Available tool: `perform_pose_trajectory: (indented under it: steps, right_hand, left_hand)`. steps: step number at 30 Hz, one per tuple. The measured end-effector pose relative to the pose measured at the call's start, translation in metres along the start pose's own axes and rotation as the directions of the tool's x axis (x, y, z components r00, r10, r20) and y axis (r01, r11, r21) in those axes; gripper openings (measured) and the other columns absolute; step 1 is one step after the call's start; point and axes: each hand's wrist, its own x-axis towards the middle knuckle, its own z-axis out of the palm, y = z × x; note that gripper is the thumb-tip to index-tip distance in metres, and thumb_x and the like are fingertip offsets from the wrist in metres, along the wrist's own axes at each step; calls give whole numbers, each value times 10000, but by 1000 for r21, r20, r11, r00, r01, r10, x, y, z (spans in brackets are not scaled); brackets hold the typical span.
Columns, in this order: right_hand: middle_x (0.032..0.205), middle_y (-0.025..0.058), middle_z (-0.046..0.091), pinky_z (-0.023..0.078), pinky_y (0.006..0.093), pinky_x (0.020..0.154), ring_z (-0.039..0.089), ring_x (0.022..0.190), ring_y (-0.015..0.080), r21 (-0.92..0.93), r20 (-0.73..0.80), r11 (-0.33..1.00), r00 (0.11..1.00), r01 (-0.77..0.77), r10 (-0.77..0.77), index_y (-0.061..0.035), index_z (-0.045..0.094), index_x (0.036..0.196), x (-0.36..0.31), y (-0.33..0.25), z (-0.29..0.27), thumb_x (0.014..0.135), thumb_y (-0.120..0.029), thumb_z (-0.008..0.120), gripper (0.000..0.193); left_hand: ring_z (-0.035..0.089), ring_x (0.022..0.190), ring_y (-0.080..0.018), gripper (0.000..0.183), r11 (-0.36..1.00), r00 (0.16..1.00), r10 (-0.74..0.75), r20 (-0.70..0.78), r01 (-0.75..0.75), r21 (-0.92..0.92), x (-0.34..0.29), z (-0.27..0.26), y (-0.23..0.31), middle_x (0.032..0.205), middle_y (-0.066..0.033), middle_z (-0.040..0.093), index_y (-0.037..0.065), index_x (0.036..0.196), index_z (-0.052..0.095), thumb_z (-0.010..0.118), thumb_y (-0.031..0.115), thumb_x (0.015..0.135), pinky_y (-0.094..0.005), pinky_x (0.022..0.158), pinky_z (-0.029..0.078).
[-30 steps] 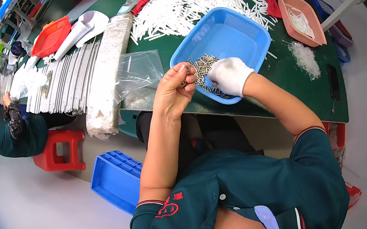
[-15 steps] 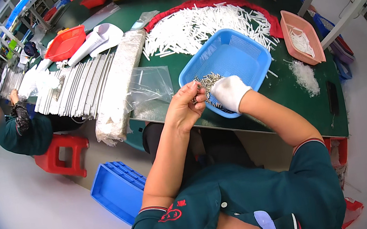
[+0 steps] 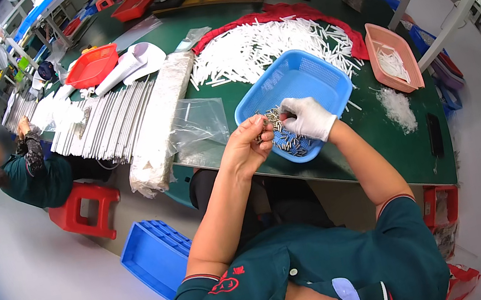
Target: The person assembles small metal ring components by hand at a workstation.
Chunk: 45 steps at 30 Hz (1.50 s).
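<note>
A blue perforated plastic basket (image 3: 330,74) sits at the table's near edge, with many small metal pins (image 3: 293,143) heaped in its near end. My left hand (image 3: 247,144), bare, is closed at the basket's left rim, with some of the pins showing between its curled fingers. My right hand (image 3: 312,119), in a white glove, is over the pins inside the basket. Its thumb and fingers are bent together close to my left fingertips; what lies between them is too small to make out.
Behind the basket, white sticks (image 3: 264,41) are piled on a red cloth (image 3: 356,41). A pink basket (image 3: 393,54) stands right, white shavings (image 3: 397,111) beside it. Long metal rods (image 3: 115,123) and a wrapped bundle (image 3: 166,121) lie left. A co-worker (image 3: 38,177) sits far left.
My right hand has lifted from the pins and shifted slightly right, its fingers now bent together, baring more pins beneath. My left hand stays closed in nearly the same place.
</note>
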Motion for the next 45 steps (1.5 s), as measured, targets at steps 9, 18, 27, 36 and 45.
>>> perform_pose_trajectory:
  steps: [9,18,27,36,45]
  right_hand:
    - [851,33,622,476,234,713,570,787,90,581,51,810,997,-78,59,9,615,918,-8,-14,-18,813,-38,617,115]
    - [838,76,640,489,240,705,598,776,96,453,-39,889,998,63,-51,26,604,926,-14,-32,-15,837,-35,613,109]
    - [797,69,623,493,268,698,611,744,144,311,-109,938,986,154,-126,-7,613,916,-17,-36,-10,787,-40,653,139]
    - [830,66,572,461,274,697,574,764,159,191,-140,952,966,240,-215,-12,595,880,-8,-42,-19,750,-36,684,159]
    - [825,74,568,469,274,689,578,758,172,117,-132,950,952,291,-275,-6,586,880,0,-42,-16,749,12,660,151]
  left_hand:
    - [463,670,-95,129,1000,1000,-18,0,18,17,5,4,-5,846,-67,538,24,955,544,593,115,879,-176,513,377]
    - [469,663,-92,107,999,999,-24,-36,25,23,6,9,-8,828,-56,563,24,932,551,590,111,883,-175,509,374]
    - [489,662,-82,148,997,998,-37,48,34,69,5,8,-9,863,-25,602,21,995,600,584,118,885,-192,531,388]
    - [420,615,-63,218,993,994,-97,45,99,-61,9,19,-5,812,10,554,56,1021,577,585,237,901,-171,482,335]
    - [479,681,-91,198,999,998,-48,38,48,-13,5,16,1,843,-14,571,14,1017,574,581,168,894,-196,548,400]
